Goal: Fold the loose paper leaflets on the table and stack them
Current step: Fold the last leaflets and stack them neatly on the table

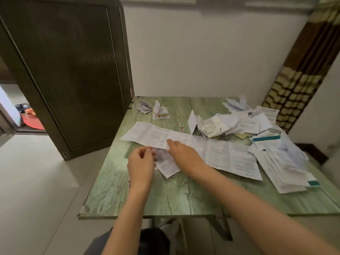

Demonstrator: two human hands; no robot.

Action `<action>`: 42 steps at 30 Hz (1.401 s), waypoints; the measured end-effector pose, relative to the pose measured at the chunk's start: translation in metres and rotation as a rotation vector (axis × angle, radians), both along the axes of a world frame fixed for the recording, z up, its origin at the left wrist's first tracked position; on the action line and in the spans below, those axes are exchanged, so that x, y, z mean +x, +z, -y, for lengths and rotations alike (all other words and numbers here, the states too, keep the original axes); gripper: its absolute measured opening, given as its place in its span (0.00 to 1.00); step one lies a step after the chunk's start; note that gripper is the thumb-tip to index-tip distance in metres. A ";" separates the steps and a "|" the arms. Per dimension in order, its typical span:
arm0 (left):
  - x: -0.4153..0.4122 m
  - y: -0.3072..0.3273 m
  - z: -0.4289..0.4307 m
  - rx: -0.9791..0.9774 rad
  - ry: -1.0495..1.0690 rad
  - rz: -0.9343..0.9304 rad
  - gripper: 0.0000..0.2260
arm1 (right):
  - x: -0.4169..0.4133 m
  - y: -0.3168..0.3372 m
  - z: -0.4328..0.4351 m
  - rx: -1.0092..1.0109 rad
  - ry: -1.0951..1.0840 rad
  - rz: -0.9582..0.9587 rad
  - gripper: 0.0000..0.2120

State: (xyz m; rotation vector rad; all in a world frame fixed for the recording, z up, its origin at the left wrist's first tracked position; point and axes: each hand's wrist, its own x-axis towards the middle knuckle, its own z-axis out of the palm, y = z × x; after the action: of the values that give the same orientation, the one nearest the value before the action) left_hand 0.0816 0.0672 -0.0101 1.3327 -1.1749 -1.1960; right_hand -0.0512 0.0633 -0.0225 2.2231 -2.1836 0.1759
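A green wood-grain tabletop (165, 196) stands against a white wall (202, 52); across its middle lies a long, unfolded, white printed paper leaflet (220, 155), flat and slanting from the table's left edge toward the near right; just in front of it, partly tucked under both hands, lies a small white printed leaflet (168, 165), tilted, with one corner pointing toward the person. The left hand (140, 162) hovers at the small leaflet's left corner, its fingers curled in toward the thumb and pinching that corner, though the spot is blurred; the right hand (184, 153) lies knuckles up over the small leaflet, its fingers bent down onto the near edge of the long leaflet; whether they pinch that edge or only press on it I cannot tell. At the far right sits a loose heap of white printed leaflets (244, 122), some half open; one leaflet stands tented at its left side; nearer, along the right edge, a spread of larger white sheets with teal bands (279, 162) overlaps the long leaflet's end. Two folded, fanned bundles of leaflets (145, 106) sit side by side at the far left corner, well apart from the hands. A dark brown door (64, 70) stands open on the left; a brown and cream patterned curtain (298, 80) hangs on the right.
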 end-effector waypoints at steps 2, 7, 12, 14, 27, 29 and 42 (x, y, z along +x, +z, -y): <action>0.002 -0.001 -0.007 0.056 -0.007 -0.060 0.08 | 0.000 0.000 -0.002 -0.009 0.015 -0.018 0.23; 0.012 0.001 -0.012 0.284 -0.001 -0.253 0.08 | 0.004 0.006 -0.011 -0.019 0.010 0.063 0.22; 0.019 0.004 -0.021 0.531 -0.157 -0.632 0.17 | 0.027 0.032 -0.040 -0.444 -0.055 0.751 0.13; 0.022 0.003 -0.022 0.607 -0.358 -0.764 0.28 | 0.047 0.040 -0.062 -0.582 -0.012 0.988 0.10; 0.022 -0.002 -0.028 0.440 -0.493 -0.964 0.26 | 0.049 0.052 -0.106 -0.089 -0.319 1.901 0.09; 0.026 -0.002 -0.027 0.424 -0.446 -0.964 0.21 | 0.039 0.051 -0.116 -0.101 -0.295 1.832 0.09; 0.036 -0.004 -0.032 0.388 -0.828 -0.914 0.21 | 0.026 0.056 -0.134 0.123 -0.086 1.646 0.33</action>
State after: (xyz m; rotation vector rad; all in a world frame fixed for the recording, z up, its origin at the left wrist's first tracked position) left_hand 0.1175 0.0997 -0.0138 0.3402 -0.8023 -2.3774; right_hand -0.0248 0.1975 0.0334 2.1192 -2.6118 2.6594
